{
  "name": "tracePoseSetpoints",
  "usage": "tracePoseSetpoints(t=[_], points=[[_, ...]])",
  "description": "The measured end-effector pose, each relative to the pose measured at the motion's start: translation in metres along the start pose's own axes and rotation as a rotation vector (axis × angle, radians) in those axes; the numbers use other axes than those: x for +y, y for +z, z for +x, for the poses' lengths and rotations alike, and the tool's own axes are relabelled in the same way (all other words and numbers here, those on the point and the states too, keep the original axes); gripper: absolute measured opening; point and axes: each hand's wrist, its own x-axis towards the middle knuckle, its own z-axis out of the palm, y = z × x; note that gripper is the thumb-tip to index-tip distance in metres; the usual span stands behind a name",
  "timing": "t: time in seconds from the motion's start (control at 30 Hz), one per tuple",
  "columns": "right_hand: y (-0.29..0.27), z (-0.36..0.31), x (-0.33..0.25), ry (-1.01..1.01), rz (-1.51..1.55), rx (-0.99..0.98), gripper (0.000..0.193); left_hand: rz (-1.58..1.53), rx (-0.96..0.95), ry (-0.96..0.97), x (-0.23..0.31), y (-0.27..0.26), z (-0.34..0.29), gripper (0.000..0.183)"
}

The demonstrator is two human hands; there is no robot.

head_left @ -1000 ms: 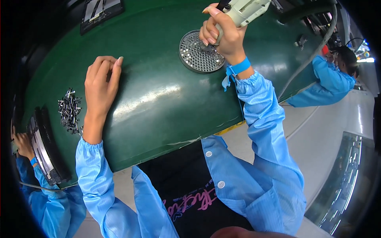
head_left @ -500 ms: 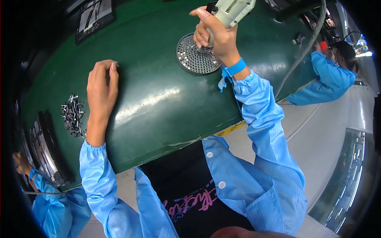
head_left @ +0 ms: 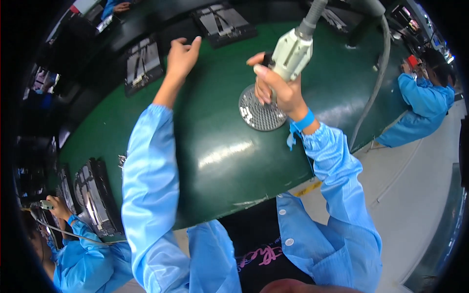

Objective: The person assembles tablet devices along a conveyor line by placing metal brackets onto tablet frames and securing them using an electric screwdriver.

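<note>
My right hand (head_left: 286, 93) grips a pale green electric screwdriver (head_left: 293, 52), a thick grey cable sleeve leading up from its top. Its lower end is partly hidden by my fingers. Just below and to the left lies a round metal plate full of holes (head_left: 263, 123), with shiny screws gathered on its left part. My left hand (head_left: 182, 58) is stretched out over the far side of the table, holding nothing, thumb and fingers apart. It is between two flat black electronic assemblies with grey sections, one to the left (head_left: 144, 66) and one to the right (head_left: 225, 24).
The green tabletop (head_left: 229, 180) curves along my front. More black assemblies (head_left: 97, 200) stand at the left. Small metal parts (head_left: 122, 160) show beside my left sleeve. A grey cable (head_left: 376, 88) hangs at the right. Co-workers in blue sit at left (head_left: 93, 254) and right (head_left: 422, 107).
My left hand has moved far forward and right, its fingers spreading toward the black assemblies. My right hand still holds the screwdriver near the plate. The view has shifted, showing more of the far side.
</note>
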Motion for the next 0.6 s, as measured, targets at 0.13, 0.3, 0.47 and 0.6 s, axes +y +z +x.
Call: tracePoseSetpoints(t=[0.13, 0.3, 0.47, 0.6], points=[[0.002, 0.000, 0.005, 0.026, -0.043, 0.016, 0.019, 0.185, -0.033, -0.302, -0.003, 0.047, 0.068, 0.093], [0.003, -0.006, 0.001, 0.079, -0.070, -0.002, 0.020, 0.354, -0.204, -0.319, 0.015, 0.060, 0.086, 0.092], [0.002, -0.010, 0.001, 0.059, -0.011, -0.028, 0.015, -0.287, -0.194, -0.511, 0.023, 0.065, 0.094, 0.062], [0.003, -0.011, 0.006, 0.079, -0.026, 0.009, 0.014, -0.322, 0.001, -0.387, 0.030, 0.034, 0.058, 0.043]])
